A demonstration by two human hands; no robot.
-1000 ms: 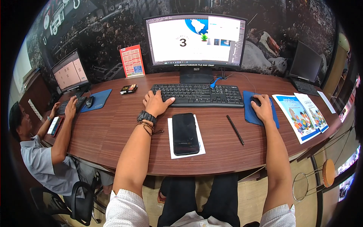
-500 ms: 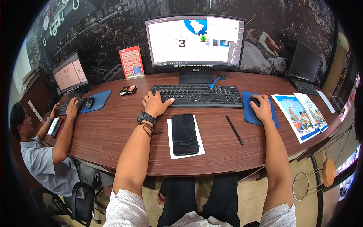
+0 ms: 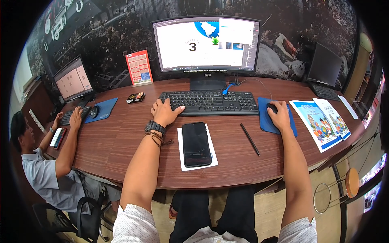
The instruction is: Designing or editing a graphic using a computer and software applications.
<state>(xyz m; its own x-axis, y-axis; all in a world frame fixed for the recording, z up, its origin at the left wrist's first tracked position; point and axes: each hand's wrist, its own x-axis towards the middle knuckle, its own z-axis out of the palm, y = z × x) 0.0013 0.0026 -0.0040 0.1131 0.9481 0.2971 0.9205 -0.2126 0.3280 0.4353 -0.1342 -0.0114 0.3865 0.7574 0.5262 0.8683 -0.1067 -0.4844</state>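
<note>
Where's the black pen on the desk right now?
In the head view the black pen lies on the wooden desk, right of centre, between the phone on its white paper and the blue mouse pad under the right hand.

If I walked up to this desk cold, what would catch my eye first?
The bright monitor at the back centre draws the eye first. Below it, the left hand rests on the black keyboard, the right hand covers a mouse, and a dark phone lies between.

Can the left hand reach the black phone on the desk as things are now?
Probably yes. The left hand rests on the keyboard, and the phone lies on white paper just beside that wrist, with nothing between them.
</note>
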